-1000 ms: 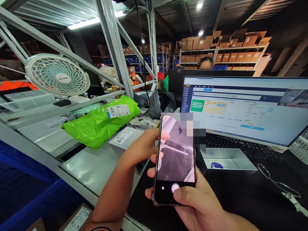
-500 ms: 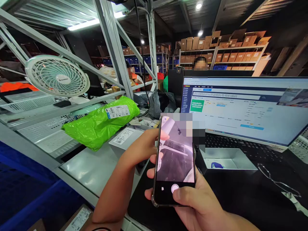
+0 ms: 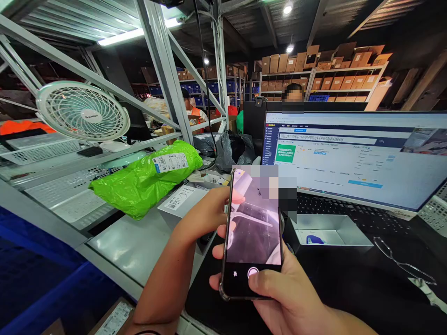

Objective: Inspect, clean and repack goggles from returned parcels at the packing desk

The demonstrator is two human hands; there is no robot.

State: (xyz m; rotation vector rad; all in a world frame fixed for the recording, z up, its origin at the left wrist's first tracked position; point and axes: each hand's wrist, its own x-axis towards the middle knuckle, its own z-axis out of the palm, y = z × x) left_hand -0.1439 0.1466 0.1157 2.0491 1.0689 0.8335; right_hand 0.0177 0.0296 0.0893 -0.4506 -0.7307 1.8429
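Note:
A smartphone (image 3: 253, 232) stands upright in my right hand (image 3: 282, 284), whose fingers wrap round its back and left edge. My right thumb rests at the round shutter button on its camera screen. Behind the phone, my left hand (image 3: 218, 204) is mostly hidden. The screen shows fingertips by a slender pale strip, which I cannot identify for sure. Right of the phone lies an open silver-grey box (image 3: 335, 232) with a small blue-purple item (image 3: 314, 239) inside. Thin-framed glasses (image 3: 401, 263) rest on the black desk mat (image 3: 349, 288).
A large monitor (image 3: 349, 153) stands over a black keyboard (image 3: 324, 204). To the left are a bright green plastic parcel (image 3: 150, 179), a labelled grey box (image 3: 181, 200) and a fan (image 3: 84, 111). Metal frame posts (image 3: 171, 70) rise there. People are at work beyond.
Hardly anything differs. The picture on the phone screen has shifted slightly, and a person behind the monitor has moved a little. Both my hands keep their places.

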